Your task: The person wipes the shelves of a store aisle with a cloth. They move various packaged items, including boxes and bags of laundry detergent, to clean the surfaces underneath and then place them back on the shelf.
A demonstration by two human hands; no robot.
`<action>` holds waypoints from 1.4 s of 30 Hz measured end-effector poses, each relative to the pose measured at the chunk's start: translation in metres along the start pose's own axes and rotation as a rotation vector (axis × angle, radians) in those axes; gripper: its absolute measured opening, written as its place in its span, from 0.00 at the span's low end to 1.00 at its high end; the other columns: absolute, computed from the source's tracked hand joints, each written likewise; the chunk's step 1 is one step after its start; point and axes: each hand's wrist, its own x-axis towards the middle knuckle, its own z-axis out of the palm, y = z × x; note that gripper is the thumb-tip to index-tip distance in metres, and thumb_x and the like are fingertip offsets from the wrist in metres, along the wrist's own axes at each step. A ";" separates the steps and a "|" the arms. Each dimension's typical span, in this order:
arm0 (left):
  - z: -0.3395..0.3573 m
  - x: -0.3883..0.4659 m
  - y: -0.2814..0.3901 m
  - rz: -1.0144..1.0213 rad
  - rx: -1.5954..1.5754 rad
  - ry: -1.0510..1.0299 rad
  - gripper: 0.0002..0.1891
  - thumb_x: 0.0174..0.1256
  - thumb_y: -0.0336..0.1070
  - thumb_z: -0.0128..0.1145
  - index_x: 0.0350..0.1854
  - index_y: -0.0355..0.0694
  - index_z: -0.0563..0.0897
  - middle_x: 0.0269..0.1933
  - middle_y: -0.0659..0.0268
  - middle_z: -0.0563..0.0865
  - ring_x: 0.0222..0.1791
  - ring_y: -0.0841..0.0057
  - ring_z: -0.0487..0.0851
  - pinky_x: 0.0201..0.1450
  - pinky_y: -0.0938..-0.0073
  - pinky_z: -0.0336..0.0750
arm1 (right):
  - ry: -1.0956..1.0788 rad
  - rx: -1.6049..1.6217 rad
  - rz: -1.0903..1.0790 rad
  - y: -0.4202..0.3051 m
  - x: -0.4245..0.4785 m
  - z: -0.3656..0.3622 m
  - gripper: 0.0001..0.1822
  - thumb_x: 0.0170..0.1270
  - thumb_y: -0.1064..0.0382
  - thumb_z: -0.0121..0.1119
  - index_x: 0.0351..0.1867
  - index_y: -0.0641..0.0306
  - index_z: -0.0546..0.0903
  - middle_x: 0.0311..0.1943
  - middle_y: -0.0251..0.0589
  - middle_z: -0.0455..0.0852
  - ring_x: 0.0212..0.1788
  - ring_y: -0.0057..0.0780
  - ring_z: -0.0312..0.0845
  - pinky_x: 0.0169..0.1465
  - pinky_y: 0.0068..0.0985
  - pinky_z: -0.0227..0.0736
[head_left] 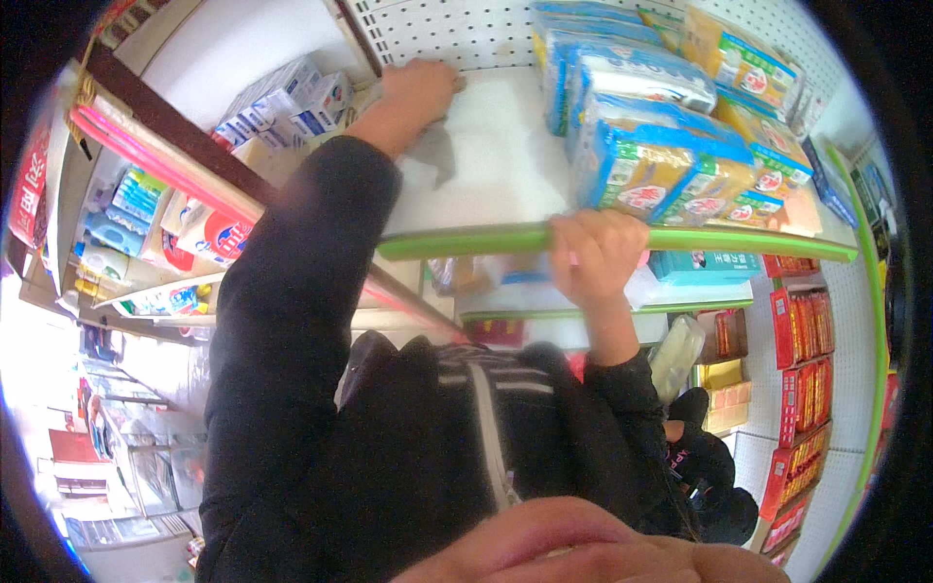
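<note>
My left hand reaches far onto a white shelf, close to its perforated back panel. A crumpled grey cloth hangs out from under this hand, which appears to hold it; the fingers are partly hidden and blurred. My right hand is wrapped around the green front edge strip of the same shelf. Just behind that hand stand plastic-wrapped packs in blue and yellow, stacked on the shelf's right part.
White and blue cartons sit left of my left hand. A pink-edged upright stands beside my left arm. Below the shelf lies a teal box. Red boxes line the right. A person in dark clothing is low at right.
</note>
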 end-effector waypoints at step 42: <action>-0.073 -0.103 0.023 0.730 -0.493 -0.082 0.33 0.45 0.18 0.52 0.60 0.47 0.75 0.46 0.52 0.82 0.46 0.51 0.78 0.52 0.58 0.73 | 0.063 -0.010 0.003 0.002 -0.005 0.005 0.10 0.48 0.61 0.65 0.34 0.54 0.84 0.34 0.30 0.80 0.36 0.29 0.73 0.42 0.30 0.61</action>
